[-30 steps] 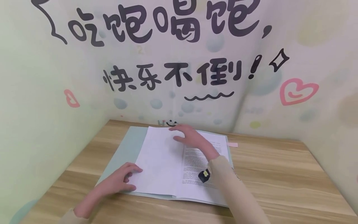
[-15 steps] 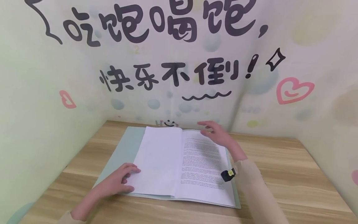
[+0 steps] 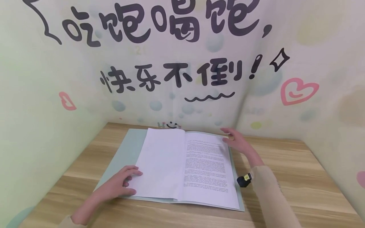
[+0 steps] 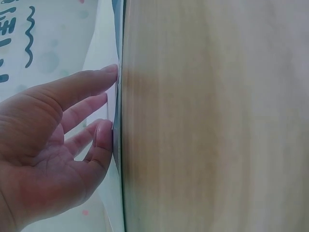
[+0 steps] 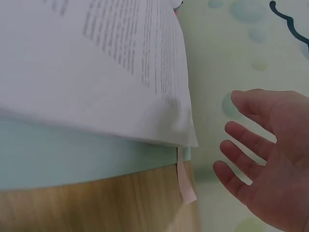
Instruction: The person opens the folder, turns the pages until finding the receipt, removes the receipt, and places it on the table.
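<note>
An open light-blue folder of white pages lies on the wooden table. Its left page is blank, and the right page carries dense print. My left hand rests at the lower left of the blank page, its fingers loosely bent. In the left wrist view, its thumb and fingertips touch the paper near the cover's edge. At the upper right corner of the printed page is my right hand. The right wrist view shows it apart from the sheets with loose fingers and nothing held. Below that corner hangs a pink ribbon.
The table extends to both sides of the folder. A wall with large black characters rises behind it, and side walls close in at left and right. A small black device sits at my right wrist.
My right hand has moved right, from over the blank page across the printed one to its upper right corner. The left hand stays in place, and the printed page is now uncovered.
</note>
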A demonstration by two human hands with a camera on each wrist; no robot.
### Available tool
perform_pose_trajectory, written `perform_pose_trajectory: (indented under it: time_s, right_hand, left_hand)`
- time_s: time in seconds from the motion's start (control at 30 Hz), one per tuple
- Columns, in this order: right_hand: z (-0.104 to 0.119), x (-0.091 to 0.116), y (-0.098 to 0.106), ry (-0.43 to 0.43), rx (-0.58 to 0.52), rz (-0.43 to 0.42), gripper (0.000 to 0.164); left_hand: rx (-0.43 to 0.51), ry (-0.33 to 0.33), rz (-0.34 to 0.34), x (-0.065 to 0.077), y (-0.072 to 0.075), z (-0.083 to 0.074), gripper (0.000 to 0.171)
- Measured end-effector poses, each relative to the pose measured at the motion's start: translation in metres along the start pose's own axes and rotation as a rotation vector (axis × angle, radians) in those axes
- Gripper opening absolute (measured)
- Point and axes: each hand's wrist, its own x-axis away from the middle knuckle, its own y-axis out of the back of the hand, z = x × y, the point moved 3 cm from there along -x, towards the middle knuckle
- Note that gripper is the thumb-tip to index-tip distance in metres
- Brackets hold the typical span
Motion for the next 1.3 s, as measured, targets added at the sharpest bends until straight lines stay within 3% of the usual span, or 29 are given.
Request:
perform_pose_trajectory:
  time_s: [0.3, 0.53, 0.83, 1.3]
  right_hand:
    - [-0.025, 0.010, 0.002, -0.035, 0.096, 0.005, 0.060]
    - [-0.033, 0.017, 0.000, -0.066, 0.107, 0.070, 0.081]
    - [-0.031, 0.019, 0.000, -0.055, 0.208, 0.067, 0.074]
    - [-0.036, 0.020, -0.005, -0.070, 0.207, 0.101, 0.078]
  left_hand:
    - [0.006, -0.015, 0.000, -0.001, 0.000, 0.002, 0.057]
    - [-0.001, -0.024, -0.002, -0.001, 0.000, 0.001, 0.057]
    - [0.001, -0.020, -0.004, -0.001, 0.000, 0.000, 0.057]
    - [0.011, 0.008, 0.005, -0.002, 0.000, 0.002, 0.057]
